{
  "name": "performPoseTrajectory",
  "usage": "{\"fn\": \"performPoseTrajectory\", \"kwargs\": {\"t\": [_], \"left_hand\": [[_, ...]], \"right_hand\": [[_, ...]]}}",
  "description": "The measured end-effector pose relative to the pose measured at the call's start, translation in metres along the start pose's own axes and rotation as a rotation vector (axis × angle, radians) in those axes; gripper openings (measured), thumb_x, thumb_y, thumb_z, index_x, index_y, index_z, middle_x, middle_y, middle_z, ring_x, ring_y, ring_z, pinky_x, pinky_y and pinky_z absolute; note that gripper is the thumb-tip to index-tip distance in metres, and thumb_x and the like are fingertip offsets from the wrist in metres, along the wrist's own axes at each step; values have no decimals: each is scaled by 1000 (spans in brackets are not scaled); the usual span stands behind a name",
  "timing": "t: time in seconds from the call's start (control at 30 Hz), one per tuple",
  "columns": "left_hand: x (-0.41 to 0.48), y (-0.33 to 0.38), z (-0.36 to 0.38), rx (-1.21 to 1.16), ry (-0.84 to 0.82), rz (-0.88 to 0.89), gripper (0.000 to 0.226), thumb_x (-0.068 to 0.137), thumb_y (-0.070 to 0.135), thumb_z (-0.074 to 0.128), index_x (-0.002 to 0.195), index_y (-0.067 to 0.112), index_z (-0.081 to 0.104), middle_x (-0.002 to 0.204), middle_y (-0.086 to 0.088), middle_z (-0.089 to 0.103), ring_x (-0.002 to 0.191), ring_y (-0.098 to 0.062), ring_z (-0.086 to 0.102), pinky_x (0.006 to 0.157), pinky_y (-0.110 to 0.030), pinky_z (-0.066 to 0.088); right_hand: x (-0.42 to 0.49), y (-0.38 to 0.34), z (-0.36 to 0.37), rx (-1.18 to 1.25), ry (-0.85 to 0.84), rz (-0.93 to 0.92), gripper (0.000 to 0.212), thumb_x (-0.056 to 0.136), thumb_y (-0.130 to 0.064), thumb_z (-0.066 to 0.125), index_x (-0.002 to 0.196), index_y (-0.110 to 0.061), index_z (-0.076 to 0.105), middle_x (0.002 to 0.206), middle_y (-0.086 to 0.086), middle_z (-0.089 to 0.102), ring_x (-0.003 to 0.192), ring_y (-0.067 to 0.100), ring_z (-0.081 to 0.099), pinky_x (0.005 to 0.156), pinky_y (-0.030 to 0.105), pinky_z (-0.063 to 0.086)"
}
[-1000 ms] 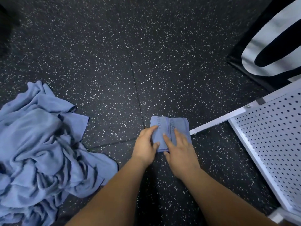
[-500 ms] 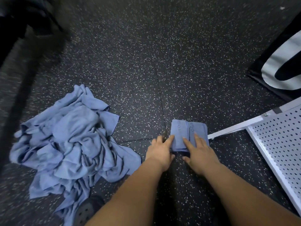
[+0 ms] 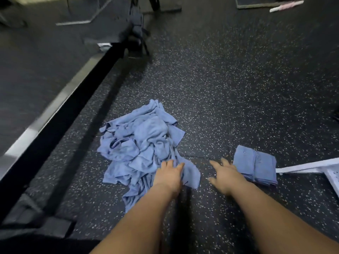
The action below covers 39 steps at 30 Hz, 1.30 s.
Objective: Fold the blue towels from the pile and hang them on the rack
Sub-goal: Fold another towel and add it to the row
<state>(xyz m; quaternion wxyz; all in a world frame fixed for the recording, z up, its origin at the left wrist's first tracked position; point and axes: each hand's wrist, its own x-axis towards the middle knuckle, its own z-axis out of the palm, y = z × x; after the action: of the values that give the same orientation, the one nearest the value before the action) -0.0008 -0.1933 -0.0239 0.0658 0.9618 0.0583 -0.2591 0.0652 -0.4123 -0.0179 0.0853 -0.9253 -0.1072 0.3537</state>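
While the left hand (image 3: 169,174) lies flat, fingers straight, on the near edge of the crumpled blue towel pile (image 3: 139,142), the right hand (image 3: 226,177) hovers spread, holding nothing. At its 2 o'clock a folded blue towel (image 3: 256,165) lies on the speckled floor (image 3: 229,85), just beside the white rack (image 3: 311,166).

Single wide view from my head, looking forward and down along both forearms; my left hand (image 3: 169,175) and right hand (image 3: 226,177) sit close, low in frame, speckled floor (image 3: 238,88) stretching away, blurred at the top.

i see a black floor (image 3: 247,74) with white dots, a long shiny strip (image 3: 34,126) on my left (blurry), and a dark stand (image 3: 136,32) far back.
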Motion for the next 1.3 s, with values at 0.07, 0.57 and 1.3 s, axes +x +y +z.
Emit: {"fn": "performPoseTrajectory", "kwargs": {"t": [0.07, 0.57, 1.3], "left_hand": [[-7, -25, 1, 0, 33, -52, 74, 97, 40, 63, 162, 32, 29, 156, -13, 33, 142, -38, 33, 109, -47, 42], [59, -114, -33, -57, 107, -218, 82, 97, 37, 63, 165, 19, 19, 173, -5, 10, 156, -39, 13, 124, -47, 29], [-137, -129, -239, -892, 810, 32, 19, 96, 22, 74, 110, 34, 77, 97, 16, 72, 80, -2, 66, 77, -28, 56]], "right_hand": [[-2, -19, 4, 3, -12, -21, 79, 103, -51, 57, 168, -39, 12, 177, 5, -2, 158, 37, 17, 126, 54, 30], [52, -69, 16, 5, 27, -87, 76, 104, -37, 56, 168, -36, 14, 174, 4, 4, 153, 31, 28, 116, 49, 42], [-130, -155, -96, 405, 386, -370, 62, 98, -43, 70, 155, -36, 47, 147, -7, 59, 114, 12, 65, 96, 32, 49]]}}
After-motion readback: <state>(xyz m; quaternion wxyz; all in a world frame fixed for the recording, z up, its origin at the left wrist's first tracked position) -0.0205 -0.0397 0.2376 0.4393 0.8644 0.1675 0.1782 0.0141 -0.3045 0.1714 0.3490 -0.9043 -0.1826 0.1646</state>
